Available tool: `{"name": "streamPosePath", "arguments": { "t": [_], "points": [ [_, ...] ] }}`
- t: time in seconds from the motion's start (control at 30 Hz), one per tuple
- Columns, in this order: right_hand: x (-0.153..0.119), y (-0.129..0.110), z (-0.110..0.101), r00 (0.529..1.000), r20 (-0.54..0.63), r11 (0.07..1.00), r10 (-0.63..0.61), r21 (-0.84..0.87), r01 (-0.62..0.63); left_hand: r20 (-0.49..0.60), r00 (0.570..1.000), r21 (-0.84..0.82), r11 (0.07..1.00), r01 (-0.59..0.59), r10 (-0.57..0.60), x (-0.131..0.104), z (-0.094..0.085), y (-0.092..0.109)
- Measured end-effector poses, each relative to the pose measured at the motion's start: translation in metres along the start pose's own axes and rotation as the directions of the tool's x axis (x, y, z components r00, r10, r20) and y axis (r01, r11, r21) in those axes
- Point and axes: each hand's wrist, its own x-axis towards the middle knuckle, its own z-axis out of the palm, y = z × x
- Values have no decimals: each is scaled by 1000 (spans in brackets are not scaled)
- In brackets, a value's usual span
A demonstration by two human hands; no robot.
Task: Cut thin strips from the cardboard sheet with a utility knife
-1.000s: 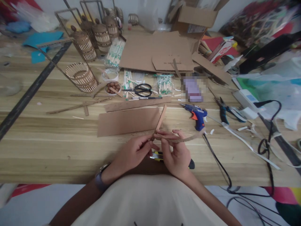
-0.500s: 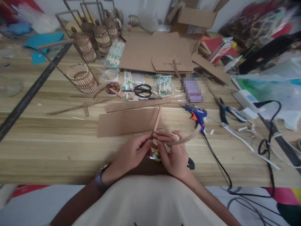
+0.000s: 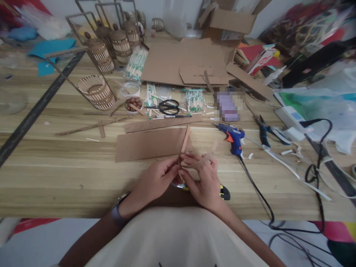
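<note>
A narrow brown cardboard strip (image 3: 185, 139) points away from me, its near end pinched in my left hand (image 3: 160, 180). Close against it on the right, my right hand (image 3: 205, 181) has its fingertips at the same end of the strip; a pale blurred strip (image 3: 210, 152) rises from between its fingers. Behind the hands a flat cardboard rectangle (image 3: 150, 144) lies on the table. A cutter with a black and yellow handle (image 3: 225, 193) is partly hidden beneath my right hand. The exact contact between fingertips and strips is too small to tell.
A blue glue gun (image 3: 235, 139) with a black cord lies at the right, near pliers (image 3: 264, 133). Black scissors (image 3: 169, 107), a bowl of brown beads (image 3: 134, 104) and cardboard sheets (image 3: 164, 61) are farther back. A slatted basket (image 3: 97, 92) stands at the left.
The pale strip in my right hand has swung from pointing right to pointing up and away. My right hand's fingers have shifted slightly left; my left hand has hardly moved.
</note>
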Motion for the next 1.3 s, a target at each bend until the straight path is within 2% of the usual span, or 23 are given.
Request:
{"name": "streamPosePath", "arguments": {
  "t": [0.17, 0.47, 0.63, 0.77, 0.9, 1.13, 1.3],
  "points": [
    [1, 0, 0, 1000, -21, 1000, -11, -4, 11, -17, 1000, 52, 999, -14, 15, -2, 1, 2],
    [2, -2, -4, 982, -39, 978, 185, 101, -180, 22, 1000, 17, 1000, 8, -8, -2, -1, -5],
    [1, -2, -3, 998, -43, 997, 51, 67, -48, 18, 1000, -27, 1000, 1, -1, 0, -1, -3],
    [2, 0, 0, 1000, -18, 1000, -3, 27, 3, -16, 1000, -4, 1000, -3, 3, 2, -1, 0],
    [2, 0, 1, 999, -35, 1000, 11, 20, -10, -15, 1000, 29, 1000, -9, 9, 1, -1, 0],
    [1, -2, -3, 983, -53, 982, 178, 74, -174, 35, 999, 18, 1000, 5, -5, -2, -2, -7],
    [-1, -2, -1, 997, -45, 994, 59, 93, -55, 27, 999, -22, 1000, -16, 17, 2, -2, -3]
  ]
}}
